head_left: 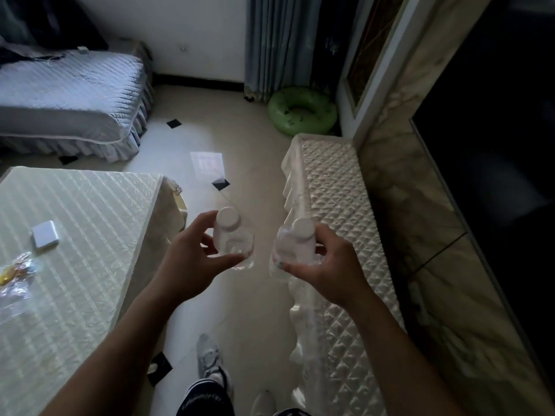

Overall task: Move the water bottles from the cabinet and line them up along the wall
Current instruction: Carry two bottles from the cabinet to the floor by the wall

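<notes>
Two clear bottles point(236, 246) point(289, 246) (white-capped), gripped by left hand point(183, 262) and right hand point(333, 267).

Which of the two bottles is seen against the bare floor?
The left bottle, in the left hand; the right bottle, in the right hand, overlaps the quilted cabinet.

The room is dim, with a cool grey cast. A pale rectangle of light point(206, 163) glares on the glossy cream tiled floor point(240, 310), perhaps reflected from a window. The black glossy panel point(495, 130) at right is nearly featureless. Straight edges bow near the borders. The clear plastic white-capped bottle point(231, 241) in the left hand point(192, 259) and the second clear bottle point(288, 247) in the right hand point(327, 265) look slightly soft.
</notes>
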A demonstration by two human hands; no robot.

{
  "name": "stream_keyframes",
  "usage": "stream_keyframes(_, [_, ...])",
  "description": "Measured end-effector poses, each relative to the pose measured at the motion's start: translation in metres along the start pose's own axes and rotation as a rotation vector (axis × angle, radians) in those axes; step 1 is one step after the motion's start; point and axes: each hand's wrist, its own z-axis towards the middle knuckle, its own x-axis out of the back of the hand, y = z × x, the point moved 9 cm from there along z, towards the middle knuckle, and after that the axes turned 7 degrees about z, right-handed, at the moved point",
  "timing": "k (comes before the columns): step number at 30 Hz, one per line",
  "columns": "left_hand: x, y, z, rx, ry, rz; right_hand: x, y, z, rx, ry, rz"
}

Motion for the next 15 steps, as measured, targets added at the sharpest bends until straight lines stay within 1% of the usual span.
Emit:
stream_keyframes(7, [-0.002, -0.030, 0.086, 0.004, -0.051, -0.029, -0.009, 0.007, 0.082, -0.035, 0.038, -0.042])
stream_keyframes(15, [0.027, -0.076, 0.211, -0.017, -0.106, -0.056, -0.046, -0.004, 0.201, -0.076, 0.082, -0.045])
